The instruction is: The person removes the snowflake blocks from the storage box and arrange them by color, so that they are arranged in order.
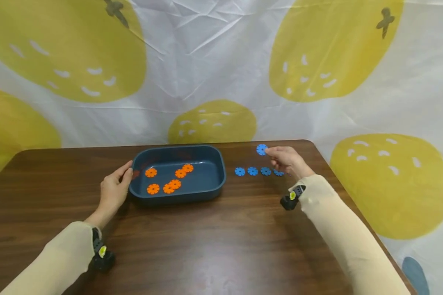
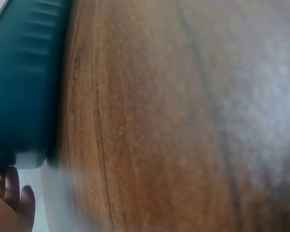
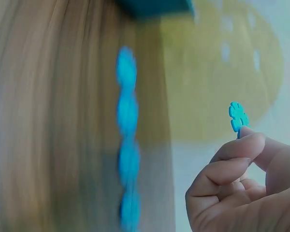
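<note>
My right hand (image 1: pixel 285 159) pinches a blue notched plastic disc (image 1: pixel 261 149) between thumb and forefinger, raised above the table near its back edge; the right wrist view shows the disc (image 3: pixel 238 115) nearly edge-on. Below it, several more blue discs (image 1: pixel 240 171) lie in a row, the right end of which is partly hidden by the hand. With my left hand (image 1: pixel 112 189) I hold the left end of a dark blue rectangular tray (image 1: pixel 177 198). In the left wrist view, its fingertips (image 2: pixel 12 186) are at the tray's end. Several orange notched discs (image 1: pixel 153 189) lie inside the tray, some overlapping.
The brown wooden table (image 1: pixel 214 246) ends at a back edge close behind the tray. A white curtain (image 1: pixel 206 61) with large yellow fruit prints hangs behind it and along the right side.
</note>
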A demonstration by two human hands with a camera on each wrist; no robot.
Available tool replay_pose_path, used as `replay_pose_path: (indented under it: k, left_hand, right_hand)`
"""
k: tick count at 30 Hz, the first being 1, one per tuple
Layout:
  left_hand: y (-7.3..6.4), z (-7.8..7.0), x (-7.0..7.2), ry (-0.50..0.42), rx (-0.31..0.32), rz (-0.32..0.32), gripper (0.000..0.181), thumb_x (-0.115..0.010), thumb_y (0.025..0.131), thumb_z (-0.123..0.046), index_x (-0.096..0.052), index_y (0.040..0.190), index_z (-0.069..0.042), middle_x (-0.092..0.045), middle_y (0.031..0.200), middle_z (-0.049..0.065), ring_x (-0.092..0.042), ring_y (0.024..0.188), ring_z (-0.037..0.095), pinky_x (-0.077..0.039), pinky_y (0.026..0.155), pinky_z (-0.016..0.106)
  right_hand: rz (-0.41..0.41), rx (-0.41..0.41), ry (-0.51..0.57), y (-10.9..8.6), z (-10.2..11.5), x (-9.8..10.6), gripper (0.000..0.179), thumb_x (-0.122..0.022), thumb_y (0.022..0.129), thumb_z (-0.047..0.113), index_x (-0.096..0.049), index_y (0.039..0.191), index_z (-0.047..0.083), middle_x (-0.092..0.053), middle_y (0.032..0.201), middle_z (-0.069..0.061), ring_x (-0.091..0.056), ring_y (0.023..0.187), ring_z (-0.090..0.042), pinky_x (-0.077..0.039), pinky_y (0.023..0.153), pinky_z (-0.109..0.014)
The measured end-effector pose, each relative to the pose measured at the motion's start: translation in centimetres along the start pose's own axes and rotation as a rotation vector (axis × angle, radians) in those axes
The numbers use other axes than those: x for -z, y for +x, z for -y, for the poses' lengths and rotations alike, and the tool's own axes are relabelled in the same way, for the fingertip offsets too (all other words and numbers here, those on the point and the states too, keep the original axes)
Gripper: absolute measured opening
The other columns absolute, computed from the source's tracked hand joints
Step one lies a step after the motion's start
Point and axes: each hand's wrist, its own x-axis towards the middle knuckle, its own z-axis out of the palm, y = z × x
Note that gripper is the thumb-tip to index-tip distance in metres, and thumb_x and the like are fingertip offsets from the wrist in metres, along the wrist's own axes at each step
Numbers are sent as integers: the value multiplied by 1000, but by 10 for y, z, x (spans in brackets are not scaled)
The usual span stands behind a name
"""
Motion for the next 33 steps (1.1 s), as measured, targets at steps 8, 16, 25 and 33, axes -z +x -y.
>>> replay_pose_path:
  k: [8, 16, 25, 33]
  left_hand:
    - [-3, 1, 9, 28, 20, -26, 41, -46, 100, -25, -51, 135, -4, -64, 113, 23, -62, 99, 38, -34, 57, 4]
    - [-6, 3, 10, 11, 21, -33, 42, -46, 100, -25, -50, 136, -4, -64, 111, 23, -62, 101, 37, -35, 59, 1]
    - [-2, 2, 0, -23, 11, -15, 41, -47, 99, -23, -51, 135, -3, -65, 110, 23, -63, 100, 35, -36, 62, 0]
    - [-5, 6, 8, 16, 32, -46, 41, -47, 99, -26, -52, 134, -5, -65, 111, 21, -66, 89, 33, -37, 56, 7]
  right_hand:
    - [-65, -116, -72, -9, -40, 76, 28, -48, 98, 27, -49, 108, 1, -47, 57, 10, -46, 50, 1, -37, 47, -14]
    - [-115, -239, -28, -9, -55, 97, 17, -52, 97, 19, -54, 90, 3, -50, 54, 8, -49, 47, 1, -42, 49, -13]
    - [-162, -282, -90, -9, -67, 103, 17, -54, 95, 18, -56, 84, 5, -51, 54, 7, -50, 48, -1, -44, 50, -15]
    - [-169, -283, -161, 0, -62, 97, 25, -56, 94, 17, -56, 71, 8, -51, 51, 6, -50, 48, -3, -44, 51, -16]
